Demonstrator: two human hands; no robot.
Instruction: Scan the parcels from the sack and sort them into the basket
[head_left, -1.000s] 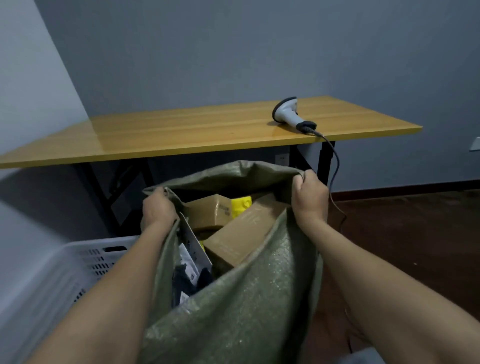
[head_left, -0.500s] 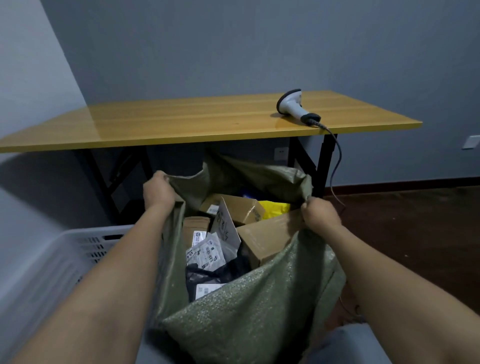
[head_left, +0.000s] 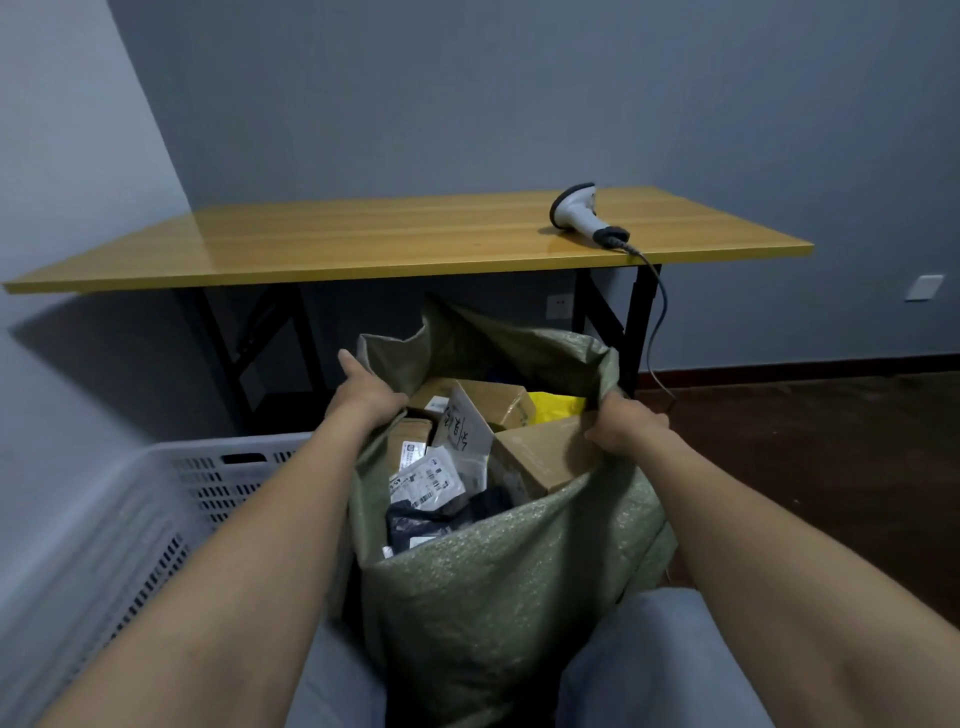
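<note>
A green woven sack (head_left: 498, 587) stands between my knees, its mouth held wide. My left hand (head_left: 366, 395) grips the sack's left rim and my right hand (head_left: 621, 426) grips its right rim. Inside lie several parcels: a brown cardboard box (head_left: 540, 457) at the right, another brown box (head_left: 493, 397) behind it, a yellow packet (head_left: 558, 406), white labelled bags (head_left: 431, 478) and a dark bag (head_left: 441, 519). A white perforated basket (head_left: 156, 509) sits at my left. A white handheld scanner (head_left: 579, 210) lies on the wooden table (head_left: 363, 239).
The scanner's cable (head_left: 657, 317) hangs off the table's right front corner to the dark floor (head_left: 831, 441). Black table legs (head_left: 644, 322) stand just behind the sack. Grey walls close off the left and the back.
Both hands have pulled the sack's rim lower and wider apart, so more parcels show. The view has dropped and pulled back from the table.
</note>
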